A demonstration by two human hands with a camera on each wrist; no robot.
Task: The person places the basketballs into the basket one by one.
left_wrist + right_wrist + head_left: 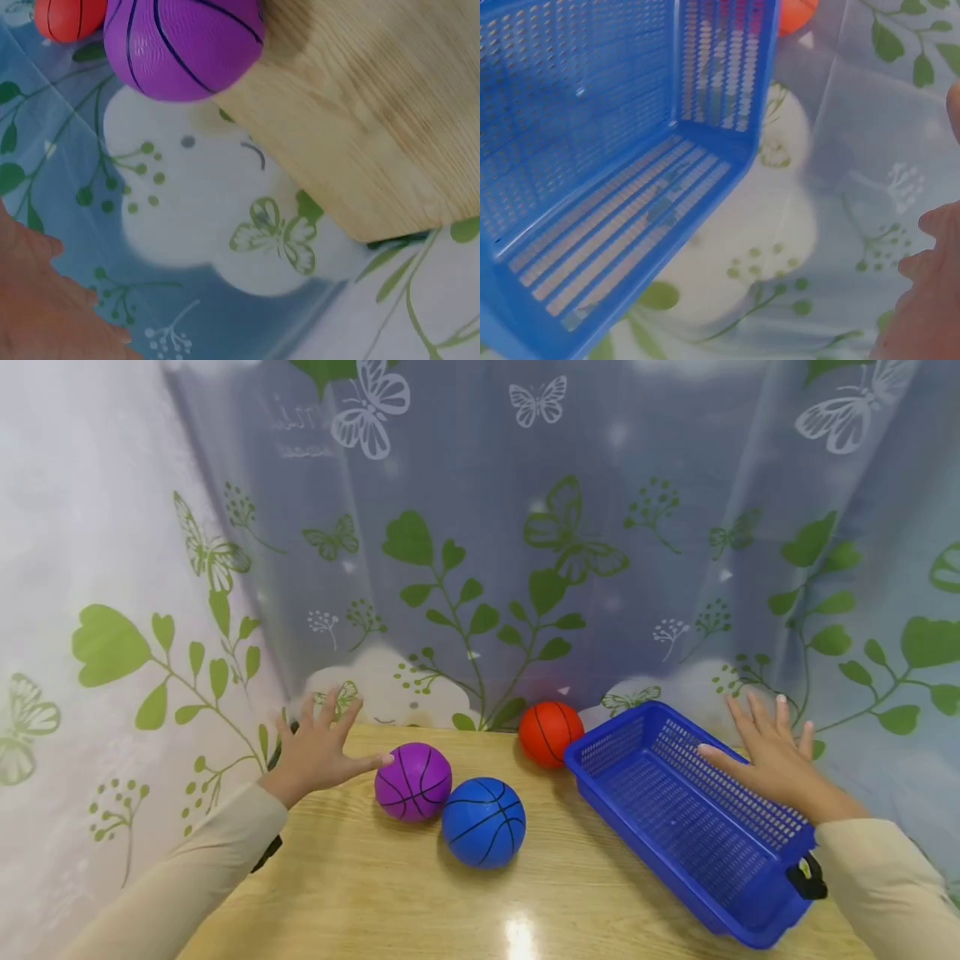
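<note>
My left hand [318,752] is held up at the left with fingers spread. Its thumb tip overlaps the edge of a purple ball [412,782] in the head view. A blue ball [483,823], marked with black basketball lines, sits close at the purple one's right. Farther back, a smaller-looking red ball [551,734] is beside the corner of a blue plastic basket [647,843]. Over the basket's right side hovers my right hand [772,764], fingers spread and holding nothing. In the left wrist view the purple ball [184,45] shows near the table edge.
The light wooden table [352,893] ends at a hanging curtain [480,527] printed with green leaves and butterflies, which also closes off both sides. The basket stands at an angle on the right, its mesh wall [637,225] showing in the right wrist view.
</note>
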